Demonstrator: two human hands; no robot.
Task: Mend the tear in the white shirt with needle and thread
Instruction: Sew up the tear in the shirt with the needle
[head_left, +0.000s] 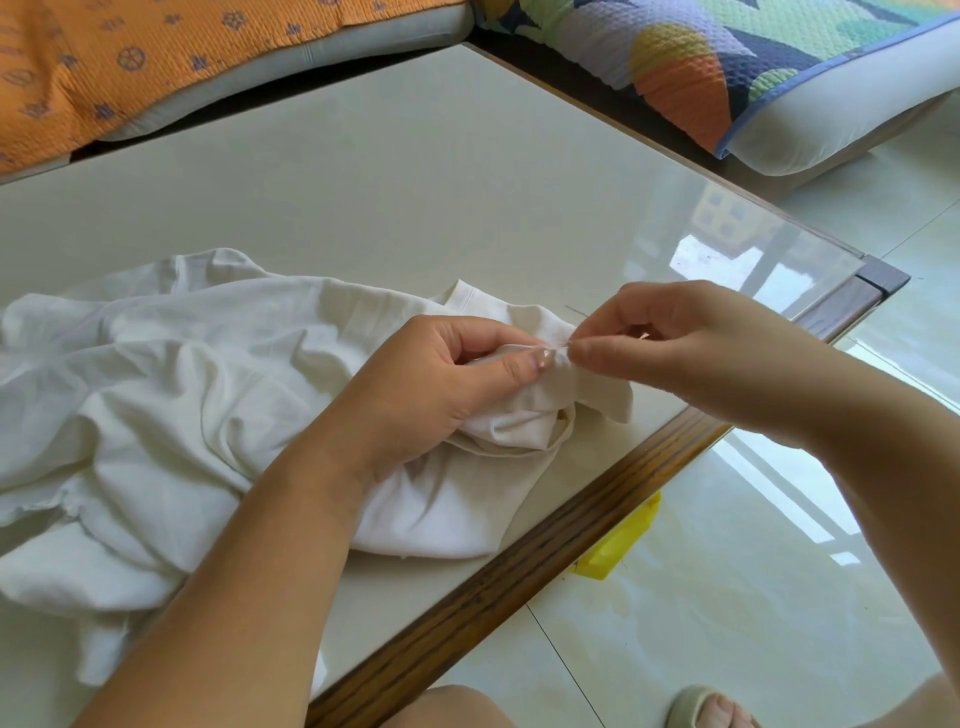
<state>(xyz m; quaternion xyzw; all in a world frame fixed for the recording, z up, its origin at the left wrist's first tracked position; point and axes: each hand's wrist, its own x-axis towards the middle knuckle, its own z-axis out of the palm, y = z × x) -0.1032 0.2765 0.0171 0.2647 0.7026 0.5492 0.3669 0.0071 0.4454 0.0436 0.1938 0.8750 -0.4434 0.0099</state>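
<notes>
Your left hand (431, 384) pinches a bunched fold of the white shirt (156, 389), which lies crumpled on the desk (415, 182) from the centre out to 9 o'clock. Your right hand (691, 343) meets that fold from 3 o'clock, fingertips pinching a thin needle (575, 312) that pokes out toward 11 o'clock. A yellow object (621, 540) sits on the floor at 5 o'clock.
</notes>
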